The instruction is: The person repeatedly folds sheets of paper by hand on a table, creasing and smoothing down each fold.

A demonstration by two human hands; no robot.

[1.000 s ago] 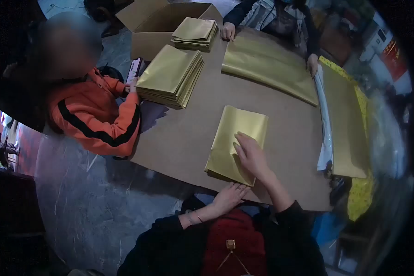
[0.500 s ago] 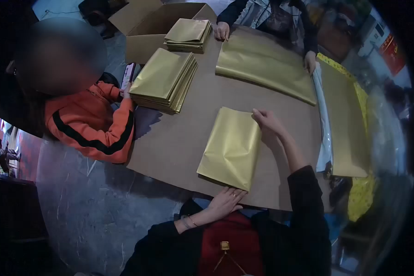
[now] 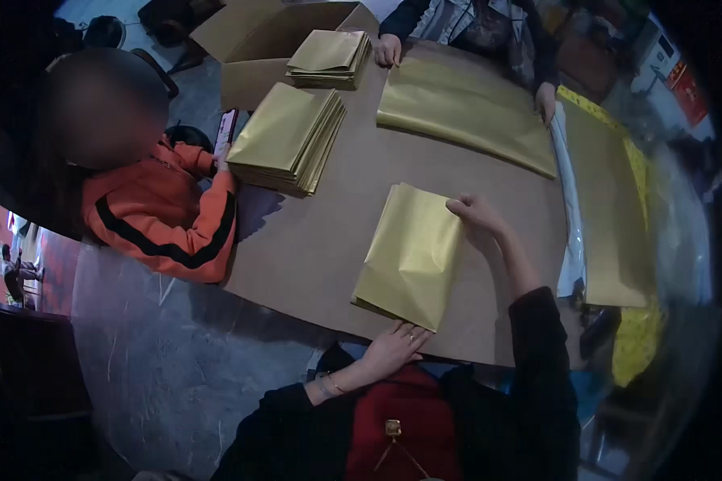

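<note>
A folded gold paper sheet point(image 3: 413, 256) lies creased on the brown tabletop in front of me, its layers slightly parted at the top left corner. At its upper right corner my right hand point(image 3: 480, 216) is closed, pinching the edge between thumb and fingers. My left hand point(image 3: 395, 350) rests at the near table edge, fingers stretched out and touching the sheet's lower right corner. Across the table, another person's two hands hold the ends of a wide folded gold sheet point(image 3: 469, 116).
Two stacks of folded gold sheets, a large stack point(image 3: 285, 136) and a smaller stack point(image 3: 329, 52), stand at the left. Behind them is an open cardboard box point(image 3: 257, 80). A person in an orange top point(image 3: 164, 216) holds a phone point(image 3: 226, 128). More flat gold sheets point(image 3: 614, 208) lie at the right.
The folded sheet in front of me has shifted slightly right, and its top left layers now show apart. My right hand has moved a little right with the pinched corner.
</note>
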